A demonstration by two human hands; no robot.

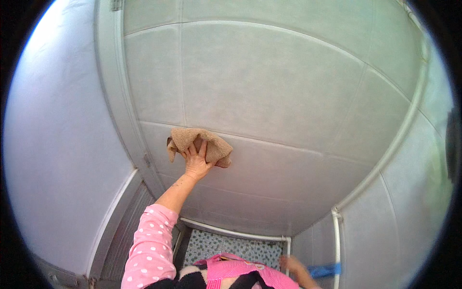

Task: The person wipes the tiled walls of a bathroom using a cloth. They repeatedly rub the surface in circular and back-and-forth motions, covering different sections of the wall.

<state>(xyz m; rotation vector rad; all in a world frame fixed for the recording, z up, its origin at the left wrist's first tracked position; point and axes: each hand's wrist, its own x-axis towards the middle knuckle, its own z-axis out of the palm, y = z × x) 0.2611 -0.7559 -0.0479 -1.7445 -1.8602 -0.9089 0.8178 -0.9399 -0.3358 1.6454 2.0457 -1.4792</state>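
My left hand (196, 160) presses a tan terry cloth (213, 144) against the grey tiled wall (267, 86), just below a grout line. The cloth is bunched, with its folds rising around my fingers. Low on the right is my right hand (290, 264), blurred, beside the white pipe near the floor. Its fingers are too unclear to tell their state. A blue strip (325, 270) lies just right of that hand, by an upright white pipe.
A white pipe (397, 144) runs down the right corner and another (234, 233) along the wall's foot. A door frame (119, 90) stands at the left, with a louvred panel (126, 231) below. The floor (216, 244) has a pebble pattern.
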